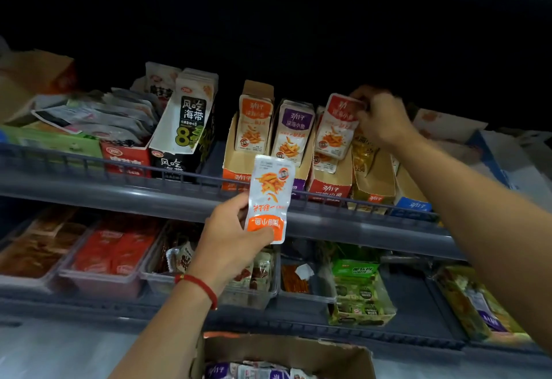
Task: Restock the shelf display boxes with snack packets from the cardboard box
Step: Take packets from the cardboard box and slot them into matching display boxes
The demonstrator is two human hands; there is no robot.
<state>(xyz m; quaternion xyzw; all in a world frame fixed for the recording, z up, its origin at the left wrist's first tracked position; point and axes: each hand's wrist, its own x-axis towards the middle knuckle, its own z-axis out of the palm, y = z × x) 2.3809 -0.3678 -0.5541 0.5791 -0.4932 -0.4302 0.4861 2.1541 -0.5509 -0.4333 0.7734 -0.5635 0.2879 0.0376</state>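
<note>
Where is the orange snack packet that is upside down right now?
The orange packet is centre-frame, pinched in the left hand, in front of the upper shelf rail, just below the orange display box.

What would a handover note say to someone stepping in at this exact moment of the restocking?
Left hand: holds an orange packet upside down, in front of the upper shelf rail.
Right hand: pinches the top of a red packet over the red display box.
Cardboard box: below, open, purple packets inside.
Done: orange box and purple box each show packets standing inside.
Left: seat the red packet, turn the orange one upright and file it in its box, then keep pulling from the cardboard box.
</note>
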